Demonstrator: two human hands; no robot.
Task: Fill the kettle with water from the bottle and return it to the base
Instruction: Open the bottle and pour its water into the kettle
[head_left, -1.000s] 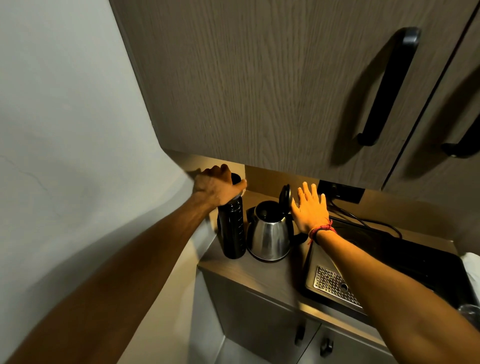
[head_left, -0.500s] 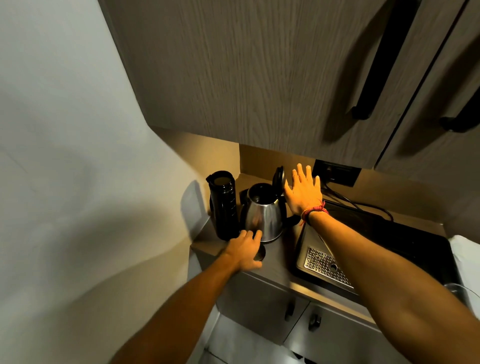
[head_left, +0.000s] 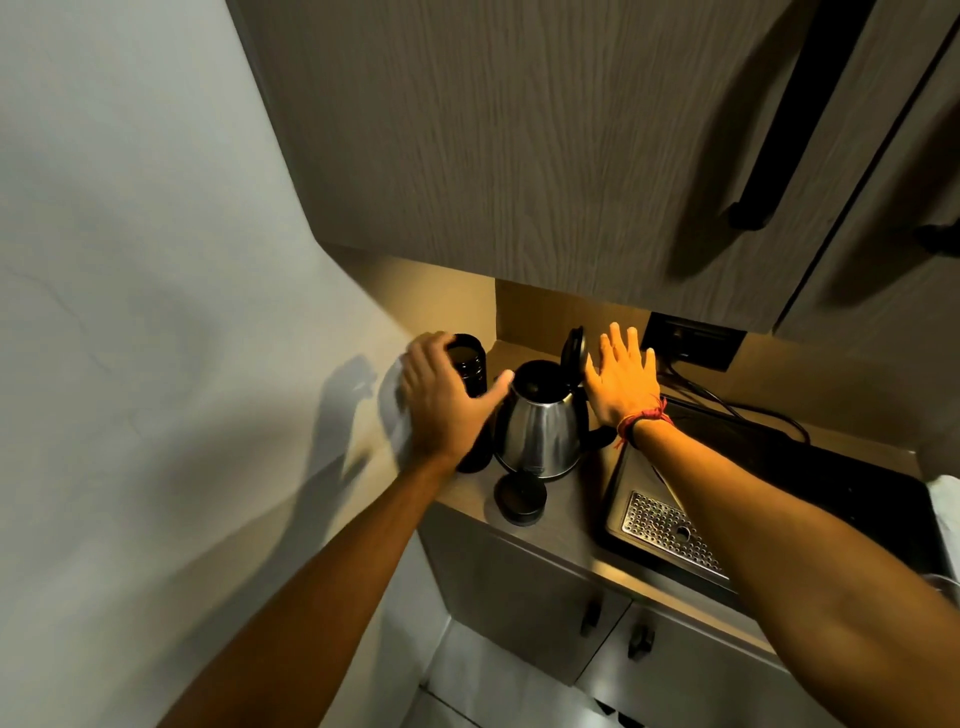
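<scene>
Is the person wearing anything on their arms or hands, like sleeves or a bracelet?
No sleeves show: both forearms are bare right up to the picture's edge. The right hand has a red thread band tied round its wrist, with loose ends sticking out and a darker strand beside it. The left hand and its wrist have nothing on them. No rings, watch or gloves can be seen.

A perforated drain tray (head_left: 670, 530) sits beside a dark cooktop (head_left: 831, 483).
</scene>
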